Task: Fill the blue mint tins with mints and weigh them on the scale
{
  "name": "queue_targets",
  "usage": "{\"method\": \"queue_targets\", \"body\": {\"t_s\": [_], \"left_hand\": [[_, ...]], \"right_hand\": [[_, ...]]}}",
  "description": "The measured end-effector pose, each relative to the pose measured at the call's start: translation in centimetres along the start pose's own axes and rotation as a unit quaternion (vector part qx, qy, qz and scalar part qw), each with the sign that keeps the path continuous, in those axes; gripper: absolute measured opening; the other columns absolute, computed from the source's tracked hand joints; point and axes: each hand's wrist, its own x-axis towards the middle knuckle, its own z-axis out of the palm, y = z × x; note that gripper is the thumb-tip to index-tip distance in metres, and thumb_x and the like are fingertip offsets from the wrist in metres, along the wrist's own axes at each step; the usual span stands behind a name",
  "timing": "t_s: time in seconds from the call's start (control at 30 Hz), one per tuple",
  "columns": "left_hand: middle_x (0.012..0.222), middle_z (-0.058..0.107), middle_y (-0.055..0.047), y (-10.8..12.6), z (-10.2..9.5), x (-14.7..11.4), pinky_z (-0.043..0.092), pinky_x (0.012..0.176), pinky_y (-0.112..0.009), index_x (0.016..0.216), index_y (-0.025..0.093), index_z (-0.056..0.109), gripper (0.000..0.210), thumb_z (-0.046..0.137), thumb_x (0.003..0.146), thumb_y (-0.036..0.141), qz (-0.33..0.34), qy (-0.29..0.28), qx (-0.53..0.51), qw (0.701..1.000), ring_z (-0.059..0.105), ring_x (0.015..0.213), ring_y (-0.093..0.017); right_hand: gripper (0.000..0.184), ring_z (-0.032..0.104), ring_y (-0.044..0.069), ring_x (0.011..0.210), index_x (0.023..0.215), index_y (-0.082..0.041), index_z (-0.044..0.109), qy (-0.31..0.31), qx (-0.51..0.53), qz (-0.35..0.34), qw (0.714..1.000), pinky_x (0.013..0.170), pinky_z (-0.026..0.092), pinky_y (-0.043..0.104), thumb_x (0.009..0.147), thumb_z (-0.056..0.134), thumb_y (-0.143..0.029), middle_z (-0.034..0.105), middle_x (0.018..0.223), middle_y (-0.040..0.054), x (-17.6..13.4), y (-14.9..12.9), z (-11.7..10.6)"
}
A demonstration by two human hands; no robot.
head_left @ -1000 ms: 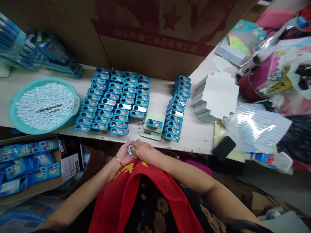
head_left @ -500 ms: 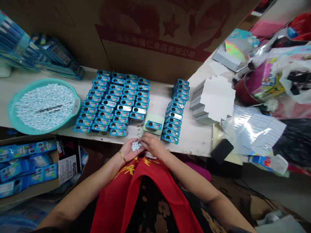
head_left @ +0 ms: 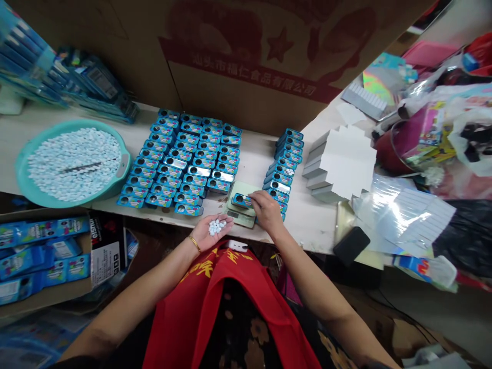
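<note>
My left hand [head_left: 209, 229], palm up and cupped, holds a small heap of pale blue and white candies [head_left: 217, 227] at the table's front edge. Just right of it, my right hand [head_left: 266, 209] reaches over a small blue candy tin [head_left: 241, 200], its fingers pinched together. A pale candy shows at those fingertips, against the top of the tin. Beneath the tin is a pale flat scale [head_left: 240, 218], partly covered by the right hand. Rows of similar blue tins [head_left: 169, 180] stand left of the scale. One more column of tins [head_left: 282, 169] stands to its right, its near end behind my hand.
A turquoise basin [head_left: 125, 163] full of candies sits at the left. Behind the tins rises a large cardboard box [head_left: 246, 110]. White cut card [head_left: 348, 159] is stacked on the right, near a black phone [head_left: 351, 244]. An open carton [head_left: 77, 297] of blue packs is low left.
My right hand has moved from the left palm up and right to the tin on the scale. The left hand still holds the candies and lies more open to view.
</note>
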Motion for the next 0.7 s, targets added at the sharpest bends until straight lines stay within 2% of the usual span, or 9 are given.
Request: {"method": "queue_targets", "body": {"t_s": [0.07,0.13,0.3,0.57,0.7], "left_hand": [[0.085,0.066,-0.017,0.0,-0.7,-0.4,0.05,0.077,-0.032,0.086,0.003,0.062,0.019,0.048,0.075,0.012,-0.001,0.008,-0.003,1.0,0.062,0.087,-0.024],[0.085,0.066,-0.017,0.1,-1.6,-0.8,0.051,0.076,-0.032,0.087,0.003,0.062,0.02,0.047,0.075,0.011,-0.003,0.021,-0.009,1.0,0.062,0.087,-0.023],[0.085,0.066,-0.018,0.1,-3.4,-1.4,0.051,0.076,-0.031,0.087,0.003,0.062,0.02,0.045,0.076,0.008,0.002,0.052,-0.031,0.998,0.061,0.088,-0.023],[0.09,0.066,-0.017,0.3,-4.2,-2.2,0.049,0.081,-0.033,0.09,0.004,0.06,0.021,0.044,0.077,0.008,0.017,0.027,-0.044,0.999,0.06,0.093,-0.023],[0.093,0.065,-0.017,0.2,-4.5,-2.3,0.049,0.081,-0.034,0.092,0.005,0.06,0.022,0.045,0.077,0.009,0.011,0.022,-0.039,0.999,0.06,0.094,-0.024]], "right_hand": [[0.02,0.056,0.015,0.086,0.092,-0.019,0.061,0.044,0.009,0.032,0.999,0.078,0.046,0.029,0.083,0.043,-0.018,0.06,0.091,0.006,-1.1,0.4,-1.1],[0.019,0.056,0.016,0.084,0.089,-0.019,0.062,0.057,0.003,0.052,0.997,0.078,0.046,0.03,0.082,0.044,-0.018,0.061,0.087,0.0056,-1.9,0.9,-1.8],[0.019,0.055,0.017,0.086,0.089,-0.019,0.063,0.045,-0.025,0.049,0.997,0.079,0.045,0.032,0.082,0.045,-0.019,0.061,0.088,0.0064,-2.0,1.4,-1.5],[0.022,0.051,0.017,0.085,0.092,-0.019,0.063,0.018,-0.057,0.05,0.997,0.077,0.043,0.031,0.083,0.043,-0.019,0.058,0.088,0.0057,-1.2,1.3,-0.4],[0.025,0.048,0.018,0.083,0.095,-0.018,0.063,-0.026,-0.114,0.043,0.992,0.074,0.041,0.03,0.084,0.041,-0.019,0.057,0.089,0.0067,-1.0,0.8,0.4]]}}
